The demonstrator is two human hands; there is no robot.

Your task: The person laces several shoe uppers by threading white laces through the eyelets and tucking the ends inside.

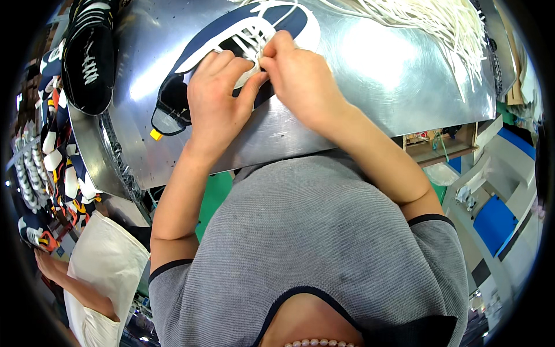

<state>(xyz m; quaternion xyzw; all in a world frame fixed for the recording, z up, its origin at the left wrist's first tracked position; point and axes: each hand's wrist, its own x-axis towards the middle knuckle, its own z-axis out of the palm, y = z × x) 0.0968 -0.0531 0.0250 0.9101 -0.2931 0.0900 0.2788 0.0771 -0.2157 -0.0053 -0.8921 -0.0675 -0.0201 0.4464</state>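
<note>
Where hands [219,95] [303,84] meet, lace [255,38] seemingly pinched, navy shoe [211,35] beneath, metal table [399,107]

We look out from the wearer's head, through the left of two side-by-side fisheye cameras. The view faces steeply down, near enough that the grey ribbed shirt [329,231] fills the lower middle and the pearl necklace [315,343] meets the bottom edge. The left hand [218,95], right hand [303,81] and metal tabletop [399,87] sit farther off, toward the top; edges bow toward a dark, rounded border.
</note>
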